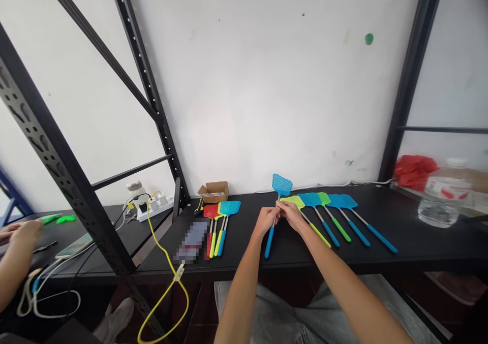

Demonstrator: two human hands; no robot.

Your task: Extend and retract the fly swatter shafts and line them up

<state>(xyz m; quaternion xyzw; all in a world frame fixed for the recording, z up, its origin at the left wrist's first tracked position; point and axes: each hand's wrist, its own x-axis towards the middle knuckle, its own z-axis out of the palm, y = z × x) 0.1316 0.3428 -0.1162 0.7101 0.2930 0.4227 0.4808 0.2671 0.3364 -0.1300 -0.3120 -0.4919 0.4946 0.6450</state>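
Note:
A blue fly swatter is held up over the black shelf top, its mesh head toward the wall and its blue handle pointing down toward me. My left hand is closed around its metal shaft just above the handle. Close beside it, my right hand pinches the same shaft nearer the head. To the right lies a row of several fly swatters in yellow, blue and green, handles toward me. On the left, a smaller group of fly swatters in red, yellow and blue lies overlapping.
A small open cardboard box sits at the back left. Nearer is a blurred-out phone with a yellow cable hanging over the edge. A water bottle and red plastic bag stand right. Another person's hands are far left.

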